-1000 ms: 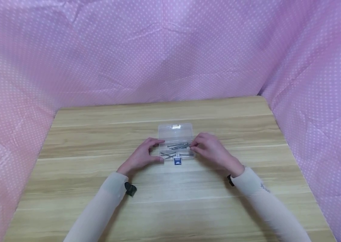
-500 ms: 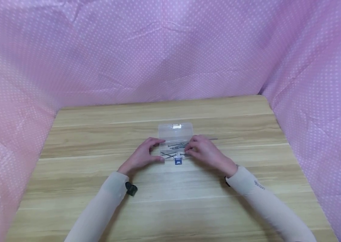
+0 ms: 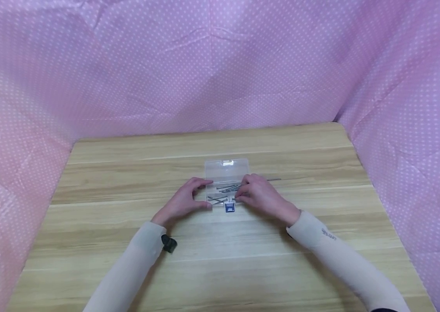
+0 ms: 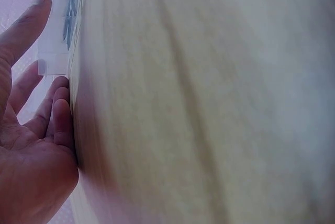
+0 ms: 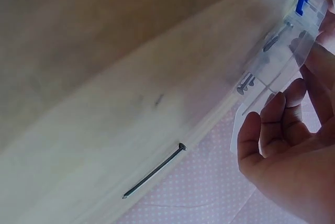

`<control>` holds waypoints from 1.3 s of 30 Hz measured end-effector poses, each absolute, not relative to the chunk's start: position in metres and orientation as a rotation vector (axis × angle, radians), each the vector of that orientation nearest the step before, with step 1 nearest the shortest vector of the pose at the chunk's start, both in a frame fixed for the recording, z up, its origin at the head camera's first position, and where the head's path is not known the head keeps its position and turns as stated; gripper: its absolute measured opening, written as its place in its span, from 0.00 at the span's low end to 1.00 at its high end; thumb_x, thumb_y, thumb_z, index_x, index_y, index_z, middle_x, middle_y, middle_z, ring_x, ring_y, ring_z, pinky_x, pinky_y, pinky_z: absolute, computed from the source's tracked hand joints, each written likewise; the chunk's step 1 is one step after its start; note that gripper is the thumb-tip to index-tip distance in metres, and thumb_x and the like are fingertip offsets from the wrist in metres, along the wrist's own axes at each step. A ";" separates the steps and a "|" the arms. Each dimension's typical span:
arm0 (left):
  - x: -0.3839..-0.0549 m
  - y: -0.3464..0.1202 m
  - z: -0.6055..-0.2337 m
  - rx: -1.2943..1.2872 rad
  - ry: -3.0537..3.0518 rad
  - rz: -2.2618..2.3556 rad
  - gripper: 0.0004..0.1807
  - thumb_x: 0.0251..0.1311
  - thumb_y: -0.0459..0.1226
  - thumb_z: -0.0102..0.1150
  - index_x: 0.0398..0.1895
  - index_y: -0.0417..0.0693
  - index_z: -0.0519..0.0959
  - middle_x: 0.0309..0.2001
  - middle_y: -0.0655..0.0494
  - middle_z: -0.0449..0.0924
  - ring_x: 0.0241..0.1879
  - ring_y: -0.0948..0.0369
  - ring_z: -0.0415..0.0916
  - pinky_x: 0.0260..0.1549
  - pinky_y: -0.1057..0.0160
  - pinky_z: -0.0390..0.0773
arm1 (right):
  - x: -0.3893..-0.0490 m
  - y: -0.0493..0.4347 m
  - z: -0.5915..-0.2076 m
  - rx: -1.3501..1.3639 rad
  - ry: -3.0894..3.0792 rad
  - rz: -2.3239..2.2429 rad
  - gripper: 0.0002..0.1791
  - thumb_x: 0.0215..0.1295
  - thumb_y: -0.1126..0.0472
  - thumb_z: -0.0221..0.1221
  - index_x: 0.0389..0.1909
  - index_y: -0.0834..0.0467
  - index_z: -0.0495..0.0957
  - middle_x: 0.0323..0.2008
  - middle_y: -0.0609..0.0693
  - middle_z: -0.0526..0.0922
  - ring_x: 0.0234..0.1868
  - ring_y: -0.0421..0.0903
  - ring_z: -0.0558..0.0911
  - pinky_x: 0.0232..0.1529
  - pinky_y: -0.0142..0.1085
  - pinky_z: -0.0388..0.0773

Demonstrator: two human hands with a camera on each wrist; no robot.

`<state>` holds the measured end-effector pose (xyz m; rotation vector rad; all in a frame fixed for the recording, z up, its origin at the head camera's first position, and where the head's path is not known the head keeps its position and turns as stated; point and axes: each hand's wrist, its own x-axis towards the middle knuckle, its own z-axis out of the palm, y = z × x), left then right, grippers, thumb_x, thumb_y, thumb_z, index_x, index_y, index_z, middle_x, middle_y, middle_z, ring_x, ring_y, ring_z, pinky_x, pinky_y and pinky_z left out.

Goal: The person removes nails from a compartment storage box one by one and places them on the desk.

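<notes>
A clear plastic box (image 3: 229,194) with its lid (image 3: 225,170) tipped back stands mid-table, a blue latch (image 3: 229,208) at its front. My left hand (image 3: 181,197) holds the box's left end, thumb at the front corner and index finger at the back. Long nails (image 3: 229,189) lie in the back compartment, and more nails (image 3: 217,199) in the front left one. My right hand (image 3: 260,195) reaches into the front right compartment, fingertips by a nail (image 3: 233,199) mostly covered by them; I cannot tell whether they pinch it. Its other fingers hang curled beside the box in the right wrist view.
A single loose nail (image 5: 154,171) lies on the wooden table (image 3: 204,268), to the right of the box and behind my right hand. Pink dotted cloth (image 3: 212,65) hangs behind the table and along both sides.
My right hand has shifted left from the box's right edge to its front right compartment. The loose nail on the table has come into sight behind it. My left hand stays put.
</notes>
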<state>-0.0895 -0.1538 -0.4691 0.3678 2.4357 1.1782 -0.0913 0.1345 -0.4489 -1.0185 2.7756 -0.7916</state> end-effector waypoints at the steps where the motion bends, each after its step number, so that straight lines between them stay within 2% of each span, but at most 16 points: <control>1: -0.090 -0.154 -0.470 0.364 2.438 1.173 0.42 0.53 0.48 0.80 0.73 0.65 0.73 0.67 0.58 0.70 0.68 0.52 0.67 0.70 0.44 0.65 | -0.092 0.134 -0.449 -1.016 2.771 -0.784 0.05 0.60 0.59 0.75 0.37 0.52 0.92 0.33 0.41 0.77 0.36 0.42 0.71 0.39 0.36 0.69; 15: -0.089 -0.156 -0.468 0.371 2.436 1.179 0.43 0.52 0.48 0.80 0.73 0.63 0.73 0.68 0.56 0.70 0.69 0.51 0.66 0.70 0.43 0.66 | -0.099 0.130 -0.452 -1.042 2.757 -0.649 0.07 0.58 0.57 0.75 0.39 0.48 0.92 0.31 0.39 0.75 0.35 0.41 0.68 0.37 0.34 0.65; 28: -0.092 -0.155 -0.471 0.369 2.440 1.175 0.42 0.52 0.48 0.80 0.72 0.64 0.73 0.68 0.57 0.70 0.67 0.52 0.67 0.69 0.45 0.68 | -0.102 0.130 -0.454 -1.179 2.784 -0.539 0.06 0.59 0.57 0.75 0.37 0.48 0.92 0.34 0.41 0.78 0.38 0.43 0.71 0.39 0.36 0.66; 39: -0.092 -0.154 -0.471 0.380 2.446 1.173 0.42 0.52 0.48 0.80 0.73 0.63 0.73 0.68 0.56 0.70 0.67 0.52 0.68 0.69 0.44 0.68 | -0.102 0.134 -0.457 -1.343 2.779 -0.446 0.03 0.68 0.58 0.67 0.37 0.51 0.89 0.37 0.43 0.78 0.42 0.46 0.72 0.44 0.38 0.69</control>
